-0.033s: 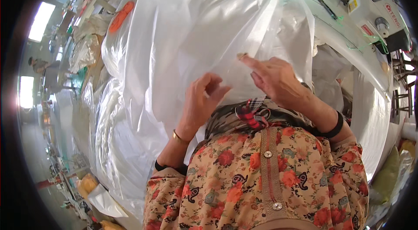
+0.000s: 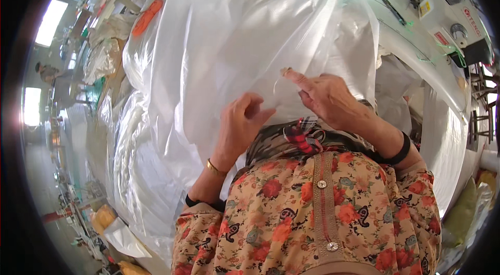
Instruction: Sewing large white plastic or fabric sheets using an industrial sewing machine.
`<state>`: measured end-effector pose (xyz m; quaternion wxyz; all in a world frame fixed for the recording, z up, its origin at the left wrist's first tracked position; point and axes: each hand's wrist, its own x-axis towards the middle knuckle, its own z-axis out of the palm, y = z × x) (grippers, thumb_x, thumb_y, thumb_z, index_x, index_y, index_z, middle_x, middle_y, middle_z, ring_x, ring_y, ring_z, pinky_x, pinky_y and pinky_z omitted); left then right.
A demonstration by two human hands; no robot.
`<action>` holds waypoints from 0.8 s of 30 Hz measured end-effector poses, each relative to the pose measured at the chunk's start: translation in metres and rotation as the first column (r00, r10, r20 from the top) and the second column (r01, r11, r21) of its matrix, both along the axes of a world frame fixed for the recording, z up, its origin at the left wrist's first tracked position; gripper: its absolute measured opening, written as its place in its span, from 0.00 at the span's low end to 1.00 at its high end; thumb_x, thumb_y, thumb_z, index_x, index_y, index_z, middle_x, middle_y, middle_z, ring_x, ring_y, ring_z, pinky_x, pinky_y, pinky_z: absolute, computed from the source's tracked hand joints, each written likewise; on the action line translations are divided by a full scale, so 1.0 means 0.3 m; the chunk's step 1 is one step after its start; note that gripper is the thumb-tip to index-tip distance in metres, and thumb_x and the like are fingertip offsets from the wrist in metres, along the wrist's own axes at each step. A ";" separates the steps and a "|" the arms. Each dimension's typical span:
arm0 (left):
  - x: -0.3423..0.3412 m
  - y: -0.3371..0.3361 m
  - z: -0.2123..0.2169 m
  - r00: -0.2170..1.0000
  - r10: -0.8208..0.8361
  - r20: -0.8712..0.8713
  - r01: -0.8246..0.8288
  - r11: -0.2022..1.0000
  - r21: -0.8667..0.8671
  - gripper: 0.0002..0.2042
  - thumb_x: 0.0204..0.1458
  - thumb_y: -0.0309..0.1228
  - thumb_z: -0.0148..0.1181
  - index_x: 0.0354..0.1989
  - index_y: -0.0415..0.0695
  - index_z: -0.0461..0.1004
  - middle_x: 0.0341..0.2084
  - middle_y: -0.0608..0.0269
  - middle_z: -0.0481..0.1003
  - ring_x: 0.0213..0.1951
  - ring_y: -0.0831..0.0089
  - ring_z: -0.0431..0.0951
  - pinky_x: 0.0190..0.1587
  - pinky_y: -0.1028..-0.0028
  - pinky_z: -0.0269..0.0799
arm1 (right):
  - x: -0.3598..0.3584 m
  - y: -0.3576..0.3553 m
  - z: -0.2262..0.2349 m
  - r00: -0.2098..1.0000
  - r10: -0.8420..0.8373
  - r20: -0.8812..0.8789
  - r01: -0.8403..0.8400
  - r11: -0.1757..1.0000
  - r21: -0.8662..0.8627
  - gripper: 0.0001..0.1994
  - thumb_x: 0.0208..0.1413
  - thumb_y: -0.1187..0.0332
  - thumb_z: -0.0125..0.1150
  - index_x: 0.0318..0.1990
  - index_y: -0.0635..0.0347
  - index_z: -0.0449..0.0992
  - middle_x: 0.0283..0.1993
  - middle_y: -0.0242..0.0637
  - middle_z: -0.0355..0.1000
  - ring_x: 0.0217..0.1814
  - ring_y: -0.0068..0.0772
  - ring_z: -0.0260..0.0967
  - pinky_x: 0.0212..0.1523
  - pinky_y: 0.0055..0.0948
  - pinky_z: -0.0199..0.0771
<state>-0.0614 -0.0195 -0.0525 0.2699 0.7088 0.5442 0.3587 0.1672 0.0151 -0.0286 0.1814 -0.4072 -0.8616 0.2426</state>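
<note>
A large sheet of translucent white plastic [image 2: 229,41] drapes over the work surface in front of me and down to my lap. My left hand [image 2: 239,124] is over its near part, fingers curled and thumb bent toward them. To its right, my right hand [image 2: 328,98] is closed, with the index finger pointing left and a pale cover or wrap [image 2: 285,71] on that fingertip. A faint thin curved line, perhaps a thread, shows between the hands. What either hand pinches is too small to make out. A bright lamp shines on the sheet's far edge.
At the far right stands a white sewing machine [image 2: 453,30] with a blue-lit display; thread snips [image 2: 391,9] lie beside it. An orange bundle of cord [image 2: 147,17] rests at the upper left. A person [image 2: 47,73] is at the far left. Stools stand at the right edge.
The view has shifted slightly. Both hands stay nearly in place over the sheet, my left fingertips a little lower, and the thin curved line between them shows more plainly.
</note>
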 end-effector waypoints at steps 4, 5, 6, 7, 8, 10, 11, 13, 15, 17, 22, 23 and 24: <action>-0.121 -0.220 -0.097 0.999 0.031 0.009 -0.028 0.969 -0.244 0.10 0.50 0.33 0.65 0.26 0.38 0.74 0.18 0.52 0.72 0.19 0.63 0.69 0.25 0.69 0.66 | -0.065 0.004 -0.083 0.997 0.060 -0.050 -0.061 0.998 -0.016 0.28 0.51 0.75 0.54 0.62 0.54 0.60 0.26 0.43 0.72 0.28 0.51 0.70 0.31 0.44 0.68; -0.121 -0.237 -0.131 0.999 0.033 0.002 -0.030 0.936 -0.352 0.10 0.51 0.36 0.63 0.28 0.40 0.76 0.21 0.51 0.74 0.21 0.59 0.71 0.27 0.66 0.68 | -0.050 0.016 -0.115 0.996 0.062 -0.057 -0.062 0.998 0.009 0.28 0.51 0.74 0.54 0.62 0.55 0.59 0.27 0.42 0.73 0.28 0.52 0.70 0.30 0.44 0.68; -0.150 -0.280 -0.205 0.998 0.019 -0.056 -0.039 0.924 -0.381 0.10 0.53 0.37 0.61 0.30 0.42 0.77 0.23 0.51 0.74 0.24 0.56 0.74 0.29 0.64 0.69 | -0.058 0.023 -0.117 0.995 0.072 -0.067 -0.073 0.997 -0.018 0.29 0.50 0.74 0.54 0.63 0.54 0.58 0.27 0.43 0.73 0.26 0.52 0.69 0.30 0.46 0.68; -0.155 -0.313 -0.237 0.996 0.060 -0.062 -0.082 0.878 -0.471 0.10 0.53 0.38 0.60 0.33 0.43 0.77 0.25 0.51 0.75 0.28 0.53 0.75 0.32 0.62 0.70 | -0.053 0.019 -0.126 0.988 0.063 -0.140 -0.075 0.994 -0.081 0.31 0.51 0.74 0.54 0.64 0.54 0.56 0.27 0.45 0.73 0.27 0.53 0.70 0.31 0.46 0.69; -0.153 -0.358 -0.318 0.984 0.174 0.048 -0.145 0.921 -0.362 0.10 0.54 0.37 0.59 0.34 0.43 0.77 0.26 0.51 0.75 0.30 0.53 0.76 0.34 0.62 0.70 | -0.037 0.013 -0.135 0.992 0.064 -0.108 -0.076 0.991 -0.111 0.32 0.50 0.76 0.54 0.65 0.55 0.55 0.28 0.46 0.73 0.29 0.52 0.71 0.31 0.44 0.70; -0.178 -0.443 -0.373 0.947 0.321 0.011 -0.287 0.862 -0.419 0.10 0.55 0.33 0.59 0.40 0.40 0.76 0.31 0.51 0.76 0.35 0.62 0.77 0.39 0.68 0.71 | -0.093 0.000 -0.085 0.968 0.155 -0.198 -0.173 0.982 -0.076 0.34 0.49 0.78 0.53 0.66 0.56 0.53 0.29 0.47 0.74 0.29 0.52 0.72 0.31 0.42 0.71; -0.195 -0.470 -0.415 0.964 0.266 -0.020 -0.256 0.899 -0.355 0.12 0.56 0.33 0.58 0.43 0.40 0.75 0.35 0.49 0.76 0.38 0.61 0.77 0.42 0.66 0.71 | -0.097 0.001 -0.082 0.967 0.133 -0.217 -0.150 0.987 -0.064 0.33 0.49 0.78 0.53 0.65 0.57 0.54 0.29 0.46 0.74 0.28 0.52 0.72 0.32 0.42 0.72; -0.194 -0.507 -0.430 0.953 0.298 -0.063 -0.278 0.768 -0.577 0.14 0.59 0.38 0.54 0.46 0.42 0.75 0.39 0.48 0.76 0.41 0.57 0.77 0.45 0.64 0.71 | -0.101 0.014 -0.099 0.962 0.132 -0.238 -0.148 0.988 -0.048 0.32 0.48 0.79 0.53 0.65 0.59 0.55 0.29 0.46 0.75 0.28 0.52 0.72 0.32 0.42 0.72; -0.219 -0.586 -0.589 0.958 0.279 -0.062 -0.264 0.782 -0.565 0.15 0.60 0.39 0.51 0.47 0.41 0.74 0.39 0.47 0.76 0.42 0.53 0.76 0.46 0.63 0.70 | -0.122 0.027 -0.098 0.965 0.152 -0.215 -0.166 0.985 -0.049 0.29 0.48 0.79 0.53 0.61 0.60 0.59 0.31 0.46 0.75 0.28 0.52 0.72 0.33 0.42 0.73; -0.230 -0.605 -0.648 0.975 0.221 0.011 -0.173 0.795 -0.581 0.17 0.60 0.39 0.49 0.52 0.41 0.71 0.42 0.42 0.74 0.44 0.51 0.75 0.47 0.62 0.69 | -0.129 0.044 -0.114 0.965 0.156 -0.209 -0.162 0.987 -0.009 0.27 0.48 0.79 0.53 0.59 0.61 0.61 0.31 0.46 0.75 0.28 0.52 0.72 0.33 0.42 0.73; -0.203 -0.549 -0.622 0.867 0.464 0.185 -0.203 0.665 -0.719 0.26 0.62 0.47 0.45 0.58 0.37 0.65 0.47 0.44 0.73 0.51 0.56 0.72 0.54 0.66 0.65 | -0.119 0.074 -0.127 0.969 0.154 -0.192 -0.154 0.988 0.018 0.21 0.50 0.76 0.51 0.54 0.63 0.66 0.35 0.49 0.76 0.33 0.47 0.76 0.37 0.36 0.74; -0.197 -0.535 -0.602 0.716 0.653 0.245 -0.143 0.481 -0.865 0.31 0.61 0.51 0.44 0.61 0.35 0.61 0.51 0.45 0.72 0.56 0.59 0.70 0.57 0.66 0.62 | -0.114 0.077 -0.128 0.959 0.178 -0.219 -0.176 0.984 0.029 0.19 0.51 0.76 0.52 0.53 0.63 0.67 0.35 0.48 0.75 0.33 0.45 0.76 0.37 0.35 0.74; -0.186 -0.525 -0.582 0.714 0.655 0.248 -0.142 0.481 -0.865 0.31 0.61 0.51 0.44 0.61 0.35 0.61 0.51 0.45 0.72 0.56 0.59 0.70 0.57 0.66 0.62 | -0.108 0.079 -0.131 0.948 0.202 -0.244 -0.198 0.979 0.041 0.17 0.51 0.76 0.52 0.51 0.63 0.68 0.35 0.47 0.75 0.33 0.44 0.76 0.38 0.34 0.74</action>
